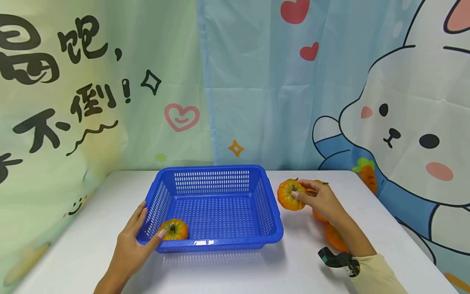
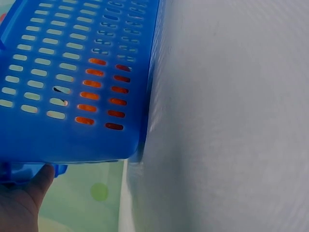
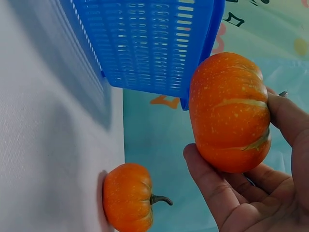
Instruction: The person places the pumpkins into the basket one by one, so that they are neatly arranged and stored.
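Observation:
A blue plastic basket (image 1: 216,243) stands on the white table. My left hand (image 1: 129,241) grips its front left corner, thumb over the front rim and fingers along the left side. Inside that corner lies one small orange pumpkin (image 1: 177,230), seen as orange through the slots in the left wrist view. My right hand (image 1: 323,202) holds another small pumpkin (image 3: 229,111) between thumb and fingers, lifted off the table just beyond the basket's right wall. Behind and below this hand are more small pumpkins, partly hidden; one with a dark stem (image 3: 129,198) shows in the right wrist view.
On the table (image 1: 301,261) to the right, an orange pumpkin (image 1: 335,239) sits under the right forearm. A dark device (image 1: 339,260) is strapped to the right wrist. Behind the table hangs a printed curtain (image 1: 242,81) with a cartoon rabbit.

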Demonstrator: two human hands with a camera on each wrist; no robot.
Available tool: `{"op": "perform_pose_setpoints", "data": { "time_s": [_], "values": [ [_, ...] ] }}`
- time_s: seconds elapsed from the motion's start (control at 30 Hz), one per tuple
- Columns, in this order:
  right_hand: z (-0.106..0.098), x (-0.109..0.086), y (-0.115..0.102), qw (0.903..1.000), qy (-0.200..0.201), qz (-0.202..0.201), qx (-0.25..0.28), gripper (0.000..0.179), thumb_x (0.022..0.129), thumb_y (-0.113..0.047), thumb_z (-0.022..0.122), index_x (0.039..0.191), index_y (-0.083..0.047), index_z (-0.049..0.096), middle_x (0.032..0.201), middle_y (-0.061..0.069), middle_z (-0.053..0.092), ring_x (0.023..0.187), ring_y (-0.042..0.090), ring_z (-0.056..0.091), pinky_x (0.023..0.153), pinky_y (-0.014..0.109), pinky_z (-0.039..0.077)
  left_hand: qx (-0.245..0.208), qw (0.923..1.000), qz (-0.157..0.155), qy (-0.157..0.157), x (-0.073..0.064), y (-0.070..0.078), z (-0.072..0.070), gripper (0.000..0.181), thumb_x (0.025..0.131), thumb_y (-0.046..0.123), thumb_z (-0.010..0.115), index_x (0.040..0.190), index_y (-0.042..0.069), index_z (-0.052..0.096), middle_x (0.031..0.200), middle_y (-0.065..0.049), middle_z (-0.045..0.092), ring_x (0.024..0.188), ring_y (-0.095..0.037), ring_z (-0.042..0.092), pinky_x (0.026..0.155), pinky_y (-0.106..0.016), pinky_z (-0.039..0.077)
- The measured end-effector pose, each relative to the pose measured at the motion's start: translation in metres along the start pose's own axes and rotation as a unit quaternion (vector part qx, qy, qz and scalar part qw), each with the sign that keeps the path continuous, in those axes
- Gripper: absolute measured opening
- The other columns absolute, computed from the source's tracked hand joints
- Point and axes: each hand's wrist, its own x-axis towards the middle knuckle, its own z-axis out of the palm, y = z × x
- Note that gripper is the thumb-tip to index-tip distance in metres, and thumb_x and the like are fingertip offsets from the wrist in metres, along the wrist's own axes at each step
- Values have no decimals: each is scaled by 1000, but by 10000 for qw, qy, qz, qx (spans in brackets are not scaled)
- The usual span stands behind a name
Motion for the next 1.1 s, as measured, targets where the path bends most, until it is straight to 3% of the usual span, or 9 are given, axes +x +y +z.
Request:
{"op": "perform_pose_setpoints", "data": {
  "time_s": [0.3, 0.6, 0.8, 0.97, 1.1],
  "values": [
    [1, -4, -6, 9998, 65, -116, 120, 69, 91, -42, 66, 141, 2, 47, 131, 24, 54, 118, 40, 54, 90, 34, 53, -20, 10000, 47, 12, -1, 0, 1, 79, 85, 29, 76, 143, -10, 39, 156, -13, 30, 136, -43, 34, 99, -52, 36],
    [13, -6, -18, 9969, -108, -305, 723, 64, 91, -35, 69, 140, 1, 48, 132, 24, 53, 119, 38, 55, 86, 28, 53, 39, 9999, 80, 96, 0, -1, 0, 79, 84, 29, 76, 143, -10, 39, 155, -13, 32, 135, -43, 36, 99, -51, 35],
    [19, -10, -31, 9968, -214, -526, 559, 62, 91, -38, 68, 139, -2, 50, 131, 20, 56, 117, 35, 57, 89, 32, 53, 35, 9996, 171, 207, 2, 0, -2, 78, 83, 26, 77, 142, -11, 40, 154, -14, 33, 134, -44, 37, 104, -36, 33],
    [23, -16, -39, 9970, -295, -486, 530, 64, 90, -40, 69, 139, -3, 51, 129, 18, 58, 114, 33, 59, 90, 37, 53, -4, 9999, 95, 121, 1, -1, -1, 79, 84, 28, 76, 142, -10, 40, 155, -14, 32, 135, -43, 35, 103, -43, 34],
    [23, -20, -43, 9975, -329, -431, 449, 66, 89, -43, 69, 140, -5, 51, 128, 17, 59, 113, 31, 60, 91, 40, 52, -60, 9999, 88, 134, 1, -2, 2, 78, 84, 26, 77, 142, -10, 40, 154, -14, 32, 135, -43, 36, 103, -25, 30]
  ]
}}
